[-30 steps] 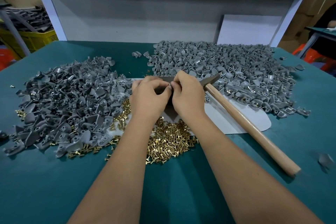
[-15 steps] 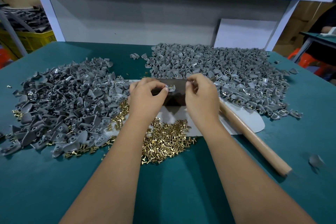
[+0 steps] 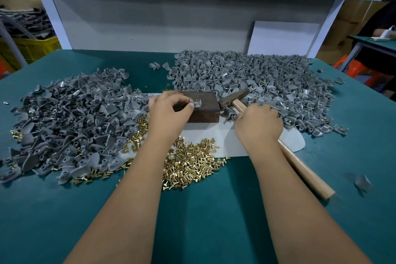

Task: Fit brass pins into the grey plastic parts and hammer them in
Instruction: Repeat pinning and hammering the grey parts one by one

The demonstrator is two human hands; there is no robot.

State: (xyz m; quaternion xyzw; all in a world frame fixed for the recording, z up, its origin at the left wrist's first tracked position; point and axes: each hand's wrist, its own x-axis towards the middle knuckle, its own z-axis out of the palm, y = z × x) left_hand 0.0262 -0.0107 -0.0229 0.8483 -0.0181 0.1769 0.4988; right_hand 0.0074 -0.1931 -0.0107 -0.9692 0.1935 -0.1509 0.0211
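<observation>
On top of the dark block [image 3: 201,106], left hand [image 3: 169,113] pinches a grey plastic part [image 3: 197,103] with a brass pin seated in it. Right hand [image 3: 258,126], just beside, curls over the hammer [image 3: 278,141] handle lying on the green surface [image 3: 192,221]; firm grip unclear.

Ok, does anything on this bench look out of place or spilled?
Mostly tidy piles, but a few strays stand out: one grey plastic part lies alone near the hammer handle's end, two more sit apart behind the left pile, and a lone brass pin rests at the table's far left edge.
</observation>
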